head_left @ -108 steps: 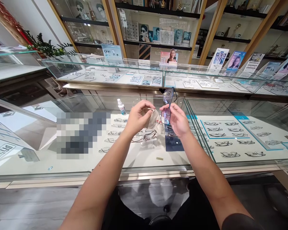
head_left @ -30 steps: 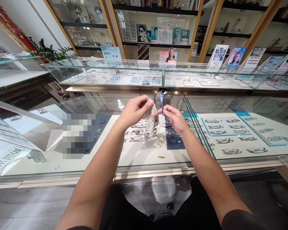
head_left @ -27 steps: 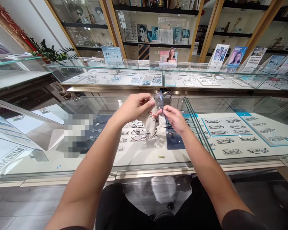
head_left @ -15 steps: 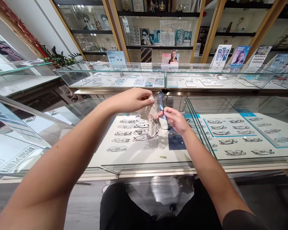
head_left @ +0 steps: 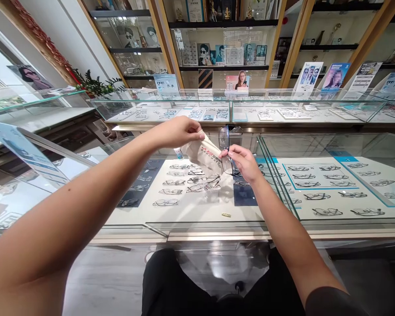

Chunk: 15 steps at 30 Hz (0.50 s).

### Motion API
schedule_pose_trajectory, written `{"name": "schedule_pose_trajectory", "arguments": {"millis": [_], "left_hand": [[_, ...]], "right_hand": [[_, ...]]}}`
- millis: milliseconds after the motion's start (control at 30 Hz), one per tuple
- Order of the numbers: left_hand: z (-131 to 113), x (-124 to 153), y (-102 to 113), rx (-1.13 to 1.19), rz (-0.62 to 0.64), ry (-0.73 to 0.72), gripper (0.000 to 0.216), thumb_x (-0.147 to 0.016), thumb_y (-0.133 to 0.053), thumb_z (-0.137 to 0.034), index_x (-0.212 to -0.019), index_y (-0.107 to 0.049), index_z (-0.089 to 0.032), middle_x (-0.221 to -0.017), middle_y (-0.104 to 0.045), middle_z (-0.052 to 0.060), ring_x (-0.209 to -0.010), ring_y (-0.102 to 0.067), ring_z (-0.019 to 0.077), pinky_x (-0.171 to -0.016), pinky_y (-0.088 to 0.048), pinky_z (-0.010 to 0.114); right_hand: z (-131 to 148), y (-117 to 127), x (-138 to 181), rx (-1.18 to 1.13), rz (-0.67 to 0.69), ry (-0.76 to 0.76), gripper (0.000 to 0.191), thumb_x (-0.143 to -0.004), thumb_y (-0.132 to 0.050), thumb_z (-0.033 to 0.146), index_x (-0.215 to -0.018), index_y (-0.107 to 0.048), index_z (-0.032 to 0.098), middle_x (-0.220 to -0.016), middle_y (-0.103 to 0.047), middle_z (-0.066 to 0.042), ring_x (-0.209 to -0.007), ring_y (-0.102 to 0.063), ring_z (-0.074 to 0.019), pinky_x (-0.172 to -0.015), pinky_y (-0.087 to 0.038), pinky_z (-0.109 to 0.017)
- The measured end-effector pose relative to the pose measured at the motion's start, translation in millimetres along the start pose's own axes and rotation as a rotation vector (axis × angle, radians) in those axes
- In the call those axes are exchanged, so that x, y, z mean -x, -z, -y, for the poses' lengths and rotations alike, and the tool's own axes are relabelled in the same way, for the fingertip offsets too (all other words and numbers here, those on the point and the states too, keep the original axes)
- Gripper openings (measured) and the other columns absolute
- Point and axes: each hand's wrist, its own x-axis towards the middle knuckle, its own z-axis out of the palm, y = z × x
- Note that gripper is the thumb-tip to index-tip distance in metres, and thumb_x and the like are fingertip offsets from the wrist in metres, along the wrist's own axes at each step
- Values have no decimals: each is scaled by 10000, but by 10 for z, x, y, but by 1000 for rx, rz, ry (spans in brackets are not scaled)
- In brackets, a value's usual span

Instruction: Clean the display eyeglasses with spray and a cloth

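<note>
My right hand [head_left: 245,161] pinches a pair of dark-framed glasses [head_left: 224,147] at the bridge, holding them upright with one lens above the other. My left hand [head_left: 179,131] is closed on the top corner of a beige cleaning cloth [head_left: 206,153] with red print. The cloth hangs down and across to the glasses, where its lower end meets my right fingers. Both hands are held above the glass counter [head_left: 197,202].
Rows of spectacle frames [head_left: 184,182] lie under the counter glass, with more in the right-hand case [head_left: 329,184]. A small spray bottle [head_left: 178,153] stands behind the cloth. A second glass counter [head_left: 230,109] and wall shelves with pictures stand beyond. A tilted sign [head_left: 23,153] sits at left.
My left hand has drawn the cloth up and to the left, away from the lens, stretching it out. The view has shifted a little to the left.
</note>
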Motion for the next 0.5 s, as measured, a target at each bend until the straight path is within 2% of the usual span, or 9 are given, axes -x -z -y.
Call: {"name": "schedule_pose_trajectory", "arguments": {"millis": [167, 333, 500], "left_hand": [[76, 14, -99, 219, -29, 43, 339, -911, -689, -524, -905, -743, -189, -816, -689, 37, -722, -560, 164, -693, -394, 306], [41, 2, -137, 313, -104, -13, 280, -923, -673, -471, -874, -679, -196, -826, -651, 31, -734, -544, 158, -710, -408, 310], [-49, 30, -87, 221, 4, -115, 290, -923, -665, -479, -838, -638, -202, -792, -613, 22, -725, -529, 162, -709, -401, 313]], "right_hand": [[11, -3, -1, 41, -34, -9, 266, -936, -771, 515, -902, -783, 251, -996, -826, -34, -1042, -727, -238, -1048, -503, -375], [29, -10, 8, 56, -15, -29, 310, -918, -784, 546, -836, -741, 250, -986, -824, -35, -1027, -739, -251, -1065, -523, -409], [52, -16, 17, 8, -18, 8, 275, -932, -780, 530, -875, -769, 261, -962, -831, -36, -1221, -730, -277, -1226, -450, -443]]}}
